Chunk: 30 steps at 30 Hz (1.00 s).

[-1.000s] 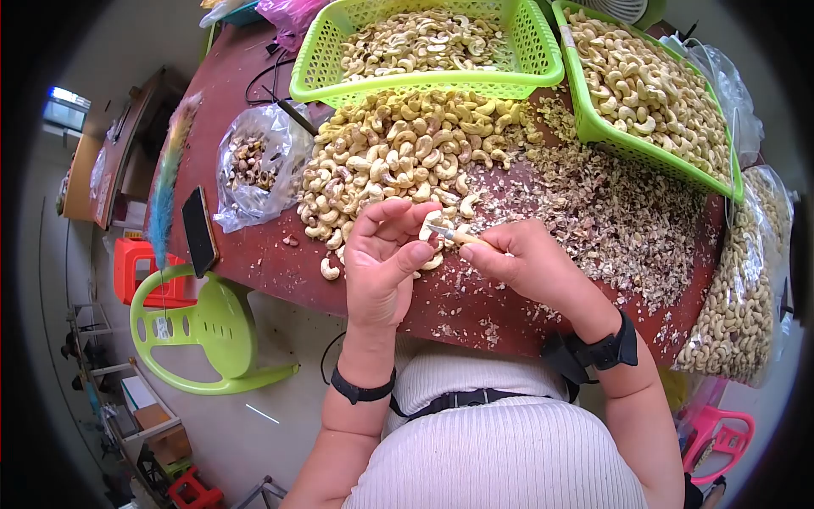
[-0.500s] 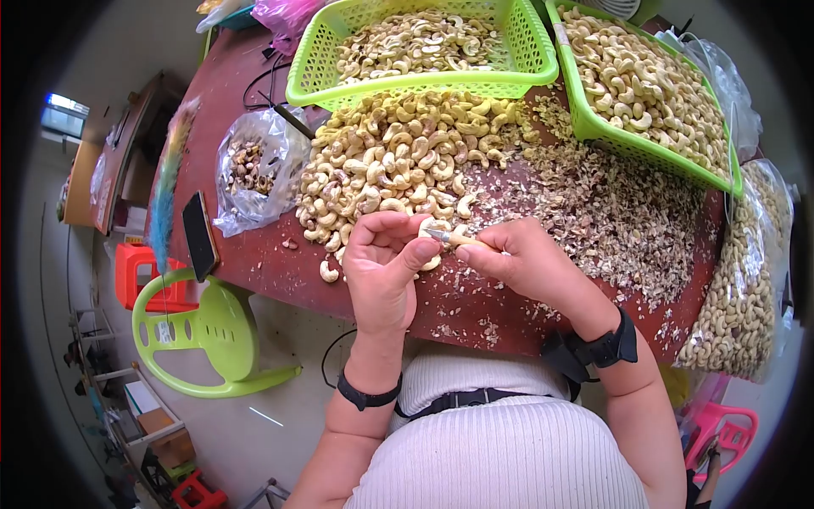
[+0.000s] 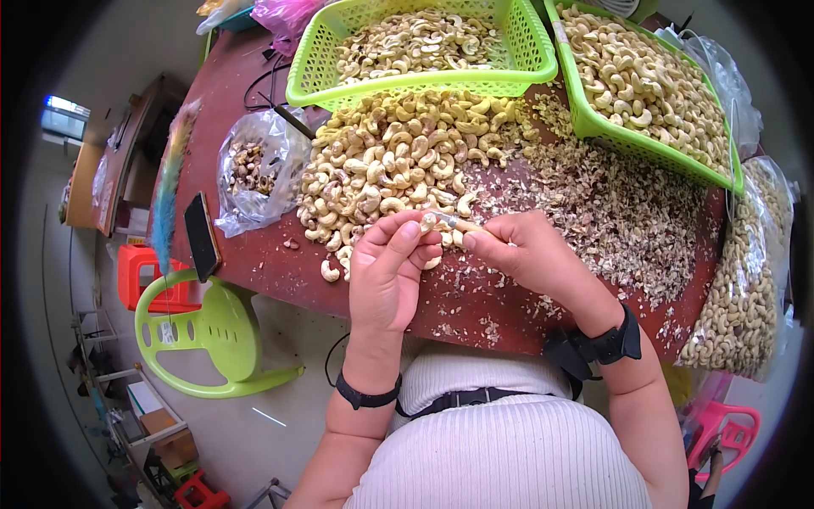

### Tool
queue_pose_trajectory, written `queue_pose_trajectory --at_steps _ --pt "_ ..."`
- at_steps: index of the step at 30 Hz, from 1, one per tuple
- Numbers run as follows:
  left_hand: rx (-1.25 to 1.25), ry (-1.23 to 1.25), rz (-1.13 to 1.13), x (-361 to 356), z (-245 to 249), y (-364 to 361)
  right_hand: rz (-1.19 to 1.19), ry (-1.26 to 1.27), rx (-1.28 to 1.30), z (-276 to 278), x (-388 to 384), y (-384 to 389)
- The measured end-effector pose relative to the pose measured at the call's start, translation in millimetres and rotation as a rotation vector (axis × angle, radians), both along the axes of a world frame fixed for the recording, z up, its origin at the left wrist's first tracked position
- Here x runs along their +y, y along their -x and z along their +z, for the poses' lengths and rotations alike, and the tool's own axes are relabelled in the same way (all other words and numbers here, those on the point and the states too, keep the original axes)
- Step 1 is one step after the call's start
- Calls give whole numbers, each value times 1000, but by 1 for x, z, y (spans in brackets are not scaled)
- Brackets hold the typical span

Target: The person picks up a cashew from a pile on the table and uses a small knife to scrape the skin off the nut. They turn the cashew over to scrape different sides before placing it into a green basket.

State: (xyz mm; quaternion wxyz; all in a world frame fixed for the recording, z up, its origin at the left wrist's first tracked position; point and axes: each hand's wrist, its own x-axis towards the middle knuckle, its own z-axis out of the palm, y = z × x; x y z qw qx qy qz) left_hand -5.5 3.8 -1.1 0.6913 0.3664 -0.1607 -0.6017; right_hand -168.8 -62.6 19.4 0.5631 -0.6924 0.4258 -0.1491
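Note:
Between the thumb and fingers of my left hand (image 3: 389, 259) is a pale cashew nut (image 3: 428, 222). My right hand (image 3: 527, 254) grips a small knife (image 3: 465, 225) by its light wooden handle, and the short metal blade lies against or very close to the nut. Just beyond my hands a heap of cashew nuts (image 3: 394, 157) covers the table, some with reddish skin on them. A broad spread of peeled skin flakes (image 3: 606, 208) lies to the right of the heap.
A green basket (image 3: 424, 87) of cashew pieces stands behind the heap. Another green basket (image 3: 653, 148) of whole nuts is at right, beside a clear bag (image 3: 738, 280) of cashews. At left are a plastic bag (image 3: 254, 174) of dark scraps, a phone (image 3: 202, 237) and a green chair (image 3: 212, 331).
My left hand has turned, its thumb now higher and the fingers curled in more around the nut. The knife and my right hand have shifted slightly right and up.

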Motion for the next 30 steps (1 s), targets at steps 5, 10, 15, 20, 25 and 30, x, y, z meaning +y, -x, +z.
queue_pose_trajectory --at_steps 5,10,15,20,25,30 --pt "-70 4 21 -2 1 2 29 75 -54 -6 3 -2" --pt "-139 44 71 -2 5 9 45 21 -24 -4 3 -2" --pt "-168 48 94 -1 2 8 56 14 -12 -6 3 -3" --pt "-181 28 107 -1 1 8 42 15 -27 -8 3 -2" --pt "-177 42 111 0 1 8 61 18 -2 -7 3 -3" --pt "-150 30 36 3 1 5 7 90 31 -5 -1 -1"
